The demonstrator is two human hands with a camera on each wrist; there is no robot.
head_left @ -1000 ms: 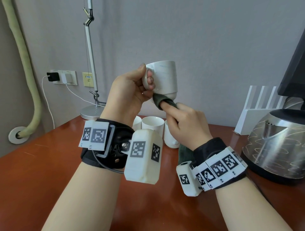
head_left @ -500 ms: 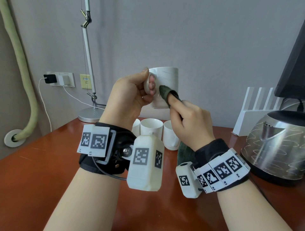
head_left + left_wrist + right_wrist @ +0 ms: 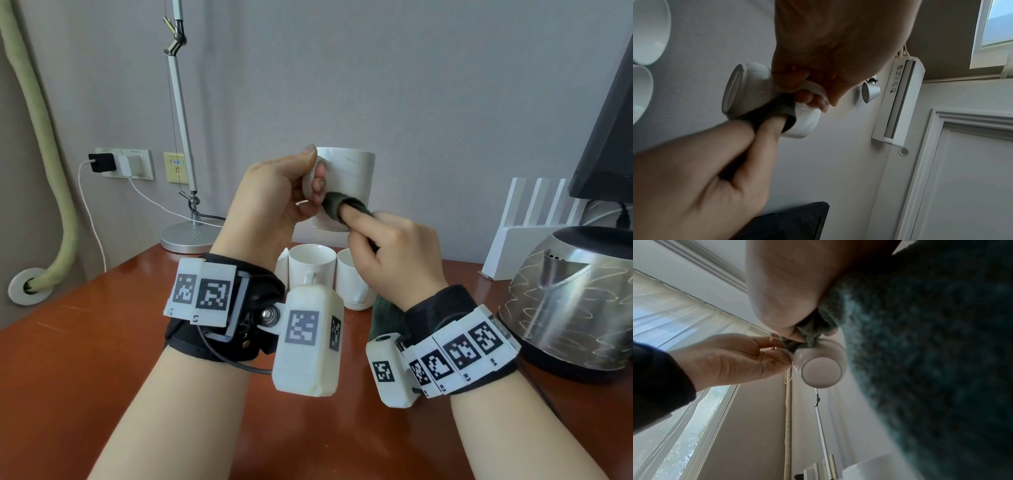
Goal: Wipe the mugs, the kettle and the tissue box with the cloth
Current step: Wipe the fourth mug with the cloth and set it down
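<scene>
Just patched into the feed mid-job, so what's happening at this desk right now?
A person is wiping a white mug held up above the wooden desk. The left hand grips it by the handle, while the right hand presses a dark green cloth, wrapped over the index finger, against the mug's side near the handle. Other white mugs stand on the desk behind the hands, and the steel kettle stands at the right, untouched.

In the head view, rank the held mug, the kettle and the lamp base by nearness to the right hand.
1. Held mug: touched through the cloth by the right hand.
2. Kettle: on the table, to its right.
3. Lamp base: far left, by the wall.
</scene>
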